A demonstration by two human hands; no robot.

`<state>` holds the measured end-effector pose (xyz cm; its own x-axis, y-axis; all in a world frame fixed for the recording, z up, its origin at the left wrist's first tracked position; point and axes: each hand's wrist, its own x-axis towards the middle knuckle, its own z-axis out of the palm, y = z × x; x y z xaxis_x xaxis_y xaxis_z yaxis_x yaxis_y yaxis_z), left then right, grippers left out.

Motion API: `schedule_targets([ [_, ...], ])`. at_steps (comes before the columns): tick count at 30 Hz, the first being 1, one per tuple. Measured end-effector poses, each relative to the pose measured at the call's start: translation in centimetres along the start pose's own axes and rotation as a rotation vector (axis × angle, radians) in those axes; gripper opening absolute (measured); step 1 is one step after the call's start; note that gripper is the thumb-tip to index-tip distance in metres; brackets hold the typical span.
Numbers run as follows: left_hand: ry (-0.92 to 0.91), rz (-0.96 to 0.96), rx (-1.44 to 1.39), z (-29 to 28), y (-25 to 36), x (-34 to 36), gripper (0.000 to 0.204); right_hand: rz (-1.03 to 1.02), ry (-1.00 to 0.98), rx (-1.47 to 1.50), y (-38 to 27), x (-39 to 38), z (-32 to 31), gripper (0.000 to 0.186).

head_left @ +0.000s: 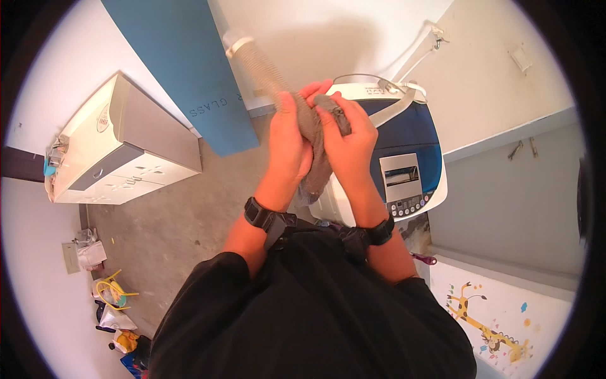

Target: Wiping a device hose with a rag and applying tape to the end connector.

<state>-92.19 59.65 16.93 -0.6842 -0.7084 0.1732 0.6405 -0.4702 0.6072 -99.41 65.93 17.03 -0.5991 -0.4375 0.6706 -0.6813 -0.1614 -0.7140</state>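
Observation:
In front of my chest, a ribbed beige hose (260,68) with a pale end collar slants up to the left. My left hand (287,136) is closed around its lower stretch. A grey-brown cloth (319,161) lies against the hose and hangs down between my wrists. My right hand (348,136) pinches a bunched part of this cloth, close beside my left fingers. The hose's lower part is hidden by the cloth and my hands, and its far tip is blurred. Beneath my right forearm stands a white washing machine (440,184) with a dark blue lid.
A blue panel (189,69) leans against the far wall. To the left stands a white cabinet (161,129). A tap (437,39) sticks out of the wall at upper right. Several bags and a yellow-framed item (113,290) lie on the floor at lower left.

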Motion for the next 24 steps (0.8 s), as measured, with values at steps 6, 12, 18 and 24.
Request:
schedule_targets([
  [6,0.084,-0.039,0.021,-0.9,-0.4,1.3,0.063,-0.091,-0.058,-0.081,0.1,-0.8,0.7,0.024],
  [12,0.039,-0.088,-0.006,-0.8,-0.1,1.0,0.060,-0.153,-0.121,-0.157,-0.3,-0.2,-0.1,0.028],
  [18,0.066,-0.105,0.042,-1.2,-0.3,1.6,0.060,-0.040,-0.071,-0.229,0.0,0.0,0.6,0.026],
  [24,0.044,-0.125,0.007,-0.8,0.5,1.4,0.062,-0.077,-0.081,-0.175,-0.3,0.7,0.7,0.021],
])
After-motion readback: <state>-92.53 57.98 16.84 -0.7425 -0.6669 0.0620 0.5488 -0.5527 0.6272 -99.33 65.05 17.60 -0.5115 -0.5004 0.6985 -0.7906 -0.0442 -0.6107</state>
